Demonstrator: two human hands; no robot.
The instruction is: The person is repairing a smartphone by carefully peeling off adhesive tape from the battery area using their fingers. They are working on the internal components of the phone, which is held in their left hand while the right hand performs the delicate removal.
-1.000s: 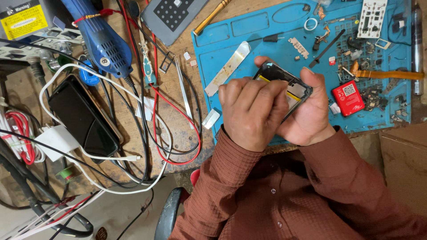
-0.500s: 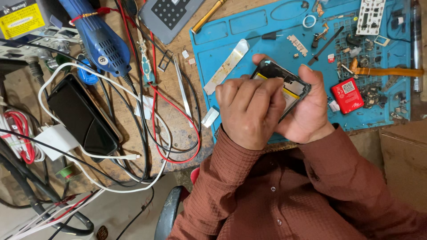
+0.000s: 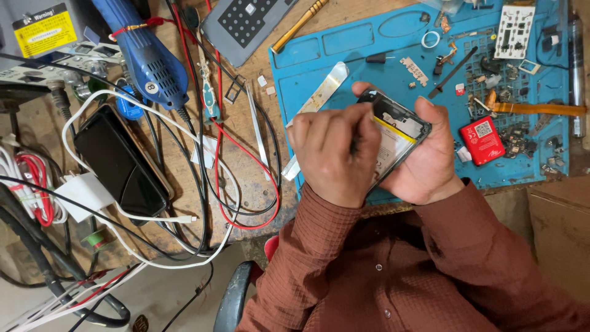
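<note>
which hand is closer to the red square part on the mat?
Right. The right hand, cradling the opened phone, sits just beside the red square part. The left hand is across the phone, farther away.

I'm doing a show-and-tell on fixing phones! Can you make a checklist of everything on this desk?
Surface: wooden bench with a blue work mat.
Job's things: opened phone, held over the mat.
Clutter: red square box, small parts, metal strip, blue heat gun, black phone.
Grippers: left hand works on the phone; right hand cradles it.
Cables: red, black and white leads tangled on the bench.
Surroundings: cardboard box.
</note>
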